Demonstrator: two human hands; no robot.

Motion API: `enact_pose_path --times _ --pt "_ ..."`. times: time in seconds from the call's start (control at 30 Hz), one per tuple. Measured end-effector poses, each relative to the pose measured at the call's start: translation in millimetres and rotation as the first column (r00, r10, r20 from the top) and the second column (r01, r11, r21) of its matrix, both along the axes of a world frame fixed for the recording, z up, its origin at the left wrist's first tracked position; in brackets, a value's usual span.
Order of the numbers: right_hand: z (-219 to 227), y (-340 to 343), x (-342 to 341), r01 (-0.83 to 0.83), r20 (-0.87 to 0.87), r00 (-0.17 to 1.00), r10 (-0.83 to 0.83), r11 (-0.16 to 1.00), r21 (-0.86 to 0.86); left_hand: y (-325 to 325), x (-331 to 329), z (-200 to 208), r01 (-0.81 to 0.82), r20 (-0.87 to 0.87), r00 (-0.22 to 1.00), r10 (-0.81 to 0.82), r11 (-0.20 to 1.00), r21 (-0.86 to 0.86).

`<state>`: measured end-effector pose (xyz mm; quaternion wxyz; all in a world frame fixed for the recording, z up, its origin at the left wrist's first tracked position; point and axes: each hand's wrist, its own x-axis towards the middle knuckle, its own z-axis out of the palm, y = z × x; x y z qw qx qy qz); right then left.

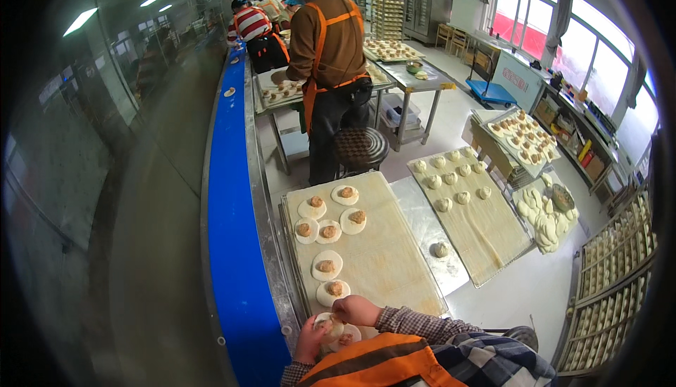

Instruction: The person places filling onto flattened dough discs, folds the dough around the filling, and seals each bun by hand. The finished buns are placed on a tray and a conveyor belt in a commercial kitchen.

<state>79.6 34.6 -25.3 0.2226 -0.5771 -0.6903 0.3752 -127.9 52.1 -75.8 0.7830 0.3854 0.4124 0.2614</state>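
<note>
Close to my body, at the near end of the tray, my left hand [308,340] cups the edge of a round dough wrapper [328,323]. On its far right rim my right hand [358,310] is closed, with the fingertips pinching the dough. Beside and partly under it shows another wrapper with filling [346,339]. Farther up the lined tray [394,267] lie several flat dough rounds, each with a lump of brown filling [335,288]. The wrapper's lower part is hidden by my left hand.
A blue conveyor belt [236,246] runs along the left. To the right are a tray [486,246] of pleated buns, a lone bun [440,250] on the metal table, and a pile of dough pieces [542,221]. A co-worker [331,56] stands ahead near a round stool [360,149].
</note>
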Motion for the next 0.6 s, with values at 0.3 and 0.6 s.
enact_pose_path --times 0.3,0.6 --pt "1.4 -8.2 2.6 0.039 -0.216 0.974 -0.071 0.988 -0.150 -6.7 6.2 21.3 0.128 -0.147 0.984 -0.102 0.975 0.180" --pt "-14.4 -13.9 5.8 -0.062 0.018 0.998 0.060 0.994 0.091 -7.3 3.7 1.6 0.315 -0.307 0.919 -0.249 0.930 0.191"
